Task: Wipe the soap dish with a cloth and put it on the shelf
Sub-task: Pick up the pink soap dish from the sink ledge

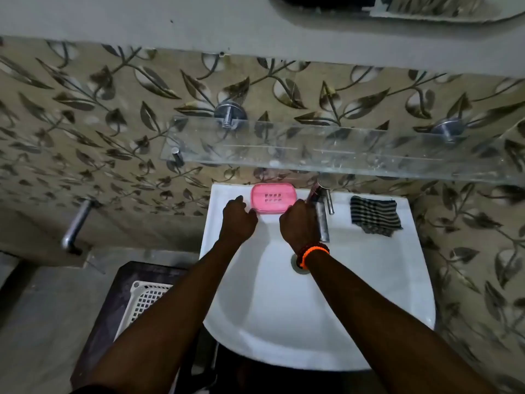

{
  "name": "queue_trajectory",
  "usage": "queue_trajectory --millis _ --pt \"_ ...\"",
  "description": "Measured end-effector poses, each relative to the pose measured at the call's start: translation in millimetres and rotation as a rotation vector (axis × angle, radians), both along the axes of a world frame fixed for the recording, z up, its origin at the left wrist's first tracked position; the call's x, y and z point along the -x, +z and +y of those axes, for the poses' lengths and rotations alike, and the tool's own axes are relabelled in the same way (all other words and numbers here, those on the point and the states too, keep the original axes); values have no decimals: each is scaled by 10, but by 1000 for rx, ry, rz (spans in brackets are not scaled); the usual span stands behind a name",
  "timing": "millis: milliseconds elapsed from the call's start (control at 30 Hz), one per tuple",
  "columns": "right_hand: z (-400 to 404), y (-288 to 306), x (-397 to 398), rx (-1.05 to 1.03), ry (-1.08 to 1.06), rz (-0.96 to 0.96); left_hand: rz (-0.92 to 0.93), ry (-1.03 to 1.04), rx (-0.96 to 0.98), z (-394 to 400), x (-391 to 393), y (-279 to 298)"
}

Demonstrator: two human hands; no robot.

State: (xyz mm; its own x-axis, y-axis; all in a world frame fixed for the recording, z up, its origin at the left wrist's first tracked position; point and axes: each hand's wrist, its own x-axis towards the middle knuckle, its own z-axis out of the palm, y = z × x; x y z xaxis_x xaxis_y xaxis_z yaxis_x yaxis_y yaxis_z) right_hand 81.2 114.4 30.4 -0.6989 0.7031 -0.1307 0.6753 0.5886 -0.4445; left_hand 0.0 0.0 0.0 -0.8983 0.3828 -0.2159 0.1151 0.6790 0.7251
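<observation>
**Reaching for the soap dish at the back of the basin**

Reaching in from both sides, the two hands are brought to the pink soap dish (273,198), which is seen lying flat on the rear ledge of the white basin (369,280), just left of the tap (321,211). The left hand (238,220) is placed at the dish's left end, its fingers loosely curled with the tips near or touching the edge; the right hand (299,223) is set at the dish's right front corner, fingers bent downward. Whether either hand already grips the dish cannot be told, since the fingertips are hidden behind the knuckles.

The striped cloth (374,216) is left lying on the basin ledge to the right of the tap, well apart from the dish and untouched. The glass shelf (312,149) is mounted on the wall above the basin's rear ledge.

The step in hand is judged to be the pick-up. It is best done by pinching the dish at its short ends and lifting it level, so that any water held in the slotted tray is not spilled. One hand should then be freed for the cloth, the tap being cleared on the way across
</observation>
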Motion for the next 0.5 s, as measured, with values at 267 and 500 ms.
queue_trajectory --millis 267,500 --pt "30 -115 178 161 -167 145 -138 136 -108 84 138 13" --pt "-4 -119 219 260 -247 276 -283 231 -203 108 215 50"
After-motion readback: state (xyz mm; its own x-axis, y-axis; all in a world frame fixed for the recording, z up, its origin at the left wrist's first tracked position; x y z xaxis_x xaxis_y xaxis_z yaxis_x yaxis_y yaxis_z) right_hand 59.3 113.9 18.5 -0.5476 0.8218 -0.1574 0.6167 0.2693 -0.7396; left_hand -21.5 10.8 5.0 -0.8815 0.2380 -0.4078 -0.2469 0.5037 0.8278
